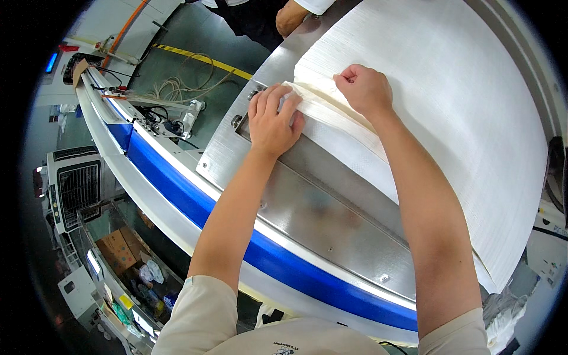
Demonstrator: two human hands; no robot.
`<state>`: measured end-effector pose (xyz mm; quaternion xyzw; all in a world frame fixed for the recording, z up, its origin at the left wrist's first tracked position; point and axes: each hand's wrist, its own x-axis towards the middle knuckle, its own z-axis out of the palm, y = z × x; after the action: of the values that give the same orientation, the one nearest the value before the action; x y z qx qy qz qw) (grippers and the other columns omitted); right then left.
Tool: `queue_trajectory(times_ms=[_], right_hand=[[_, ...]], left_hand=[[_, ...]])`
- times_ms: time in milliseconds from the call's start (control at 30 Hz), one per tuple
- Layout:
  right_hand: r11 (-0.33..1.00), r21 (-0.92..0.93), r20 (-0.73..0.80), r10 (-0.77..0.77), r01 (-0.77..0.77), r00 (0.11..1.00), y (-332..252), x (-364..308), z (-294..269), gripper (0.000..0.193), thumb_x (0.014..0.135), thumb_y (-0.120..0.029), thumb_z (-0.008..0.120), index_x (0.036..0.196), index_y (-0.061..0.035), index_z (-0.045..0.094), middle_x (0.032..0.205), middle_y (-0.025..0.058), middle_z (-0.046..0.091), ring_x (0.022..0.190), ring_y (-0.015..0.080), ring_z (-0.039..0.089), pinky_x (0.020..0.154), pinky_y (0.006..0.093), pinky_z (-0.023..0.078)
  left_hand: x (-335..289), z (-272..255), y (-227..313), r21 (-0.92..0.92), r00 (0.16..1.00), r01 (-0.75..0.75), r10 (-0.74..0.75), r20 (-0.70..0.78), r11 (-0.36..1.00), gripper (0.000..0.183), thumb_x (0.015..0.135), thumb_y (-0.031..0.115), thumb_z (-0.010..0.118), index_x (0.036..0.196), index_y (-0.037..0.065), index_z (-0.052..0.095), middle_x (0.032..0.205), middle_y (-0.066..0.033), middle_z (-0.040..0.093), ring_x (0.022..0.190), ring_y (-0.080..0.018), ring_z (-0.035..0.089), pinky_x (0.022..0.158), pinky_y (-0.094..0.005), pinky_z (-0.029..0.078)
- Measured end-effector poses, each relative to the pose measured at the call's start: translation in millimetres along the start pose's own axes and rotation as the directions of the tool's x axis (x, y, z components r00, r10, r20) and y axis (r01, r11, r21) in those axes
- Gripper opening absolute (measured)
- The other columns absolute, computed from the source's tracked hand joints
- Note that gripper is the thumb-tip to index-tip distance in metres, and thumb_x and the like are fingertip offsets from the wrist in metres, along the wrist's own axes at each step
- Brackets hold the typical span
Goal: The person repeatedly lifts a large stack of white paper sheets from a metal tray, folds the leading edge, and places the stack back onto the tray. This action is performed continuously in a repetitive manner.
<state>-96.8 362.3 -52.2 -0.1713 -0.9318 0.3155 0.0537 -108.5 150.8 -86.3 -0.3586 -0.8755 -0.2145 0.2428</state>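
Observation:
A broad stack of white, finely ribbed sheets point(449, 100) lies over the steel table point(319, 213) in front of me. Along its near left edge, the upper layers lift into a cream-coloured fold point(337, 109). My left hand point(273, 121) is closed at the fold's far left corner, fingers curled over the sheet's edge and thumb beneath. Just right of the fold, my right hand point(365, 90) is closed in a pinch against the stack. What its fingertips hold, if anything, is hidden. A flat, dimpled white layer point(355, 157) shows below the fold.
Two round knobs point(236, 120) sit on the table's left edge. A blue-and-white rail point(171, 177) curves between me and the table. Another person's hand point(291, 18) is at the far edge. Coiled cables point(171, 89) lie on the floor at left, near a cart with cardboard boxes point(115, 249).

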Motion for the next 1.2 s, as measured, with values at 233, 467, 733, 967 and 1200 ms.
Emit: queue_trajectory(times_ms=[233,467,733,967,1200], right_hand=[[0.951,0.265,-0.049,-0.148,0.156,0.988,-3.0,-39.8,-14.8,0.021,0.082,-0.031,0.062,0.081,-0.0108,0.067,0.077,0.0109,0.067,0.071,0.0312,0.065,0.065,0.042,0.051],[0.926,-0.275,-0.161,0.221,-0.259,0.962,103.4,-206.6,-85.5,0.038,0.094,-0.039,0.047,0.082,-0.0095,0.068,0.081,0.0128,0.065,0.08,0.0322,0.062,0.073,0.0449,0.048],[0.481,-0.601,-0.417,0.492,-0.638,0.764,352.8,-438.9,-272.0,0.067,0.097,-0.049,0.034,0.063,-0.0026,0.069,0.066,0.0168,0.066,0.069,0.034,0.065,0.09,0.0498,0.043],[0.417,-0.564,-0.468,0.549,-0.713,0.692,459.6,-527.2,-367.9,0.066,0.097,-0.048,0.031,0.069,-0.0044,0.071,0.067,0.0177,0.066,0.079,0.0356,0.065,0.103,0.0481,0.034],[0.112,-0.865,-0.188,0.83,-0.488,0.525,539.8,-617.0,-454.3,0.042,0.098,-0.033,0.032,0.115,-0.0076,0.061,0.115,0.0171,0.063,0.111,0.0308,0.057,0.102,0.0447,0.039]], left_hand=[[20.1,-23.8,-15.5,-0.056,0.934,-0.24,0.246,0.258,0.969,0.035,0.065,0.016,0.068,0.098,0.011,0.058,0.114,-0.0069,0.058,0.111,-0.0259,0.054,0.099,-0.0445,0.036],[68.7,-43.9,8.0,0.164,0.649,-0.429,0.176,0.74,0.888,0.052,0.071,0.018,0.07,0.118,0.009,0.049,0.112,-0.0119,0.057,0.106,-0.0271,0.057,0.099,-0.0433,0.037],[93.6,8.7,74.0,0.234,0.4,-0.701,0.099,0.911,0.674,0.024,0.077,0.012,0.063,0.1,0.013,0.063,0.096,-0.0081,0.066,0.095,-0.0225,0.064,0.082,-0.0403,0.046],[85.3,47.6,-38.7,0.376,0.607,-0.411,-0.058,0.792,0.83,0.019,0.08,-0.001,0.061,0.099,0.005,0.064,0.094,-0.0135,0.066,0.088,-0.0327,0.064,0.076,-0.0415,0.053],[88.6,65.2,-51.7,0.415,0.608,-0.31,-0.158,0.778,0.855,0.015,0.089,0.004,0.048,0.096,0.002,0.061,0.092,-0.0185,0.063,0.092,-0.0364,0.058,0.081,-0.0457,0.048]])
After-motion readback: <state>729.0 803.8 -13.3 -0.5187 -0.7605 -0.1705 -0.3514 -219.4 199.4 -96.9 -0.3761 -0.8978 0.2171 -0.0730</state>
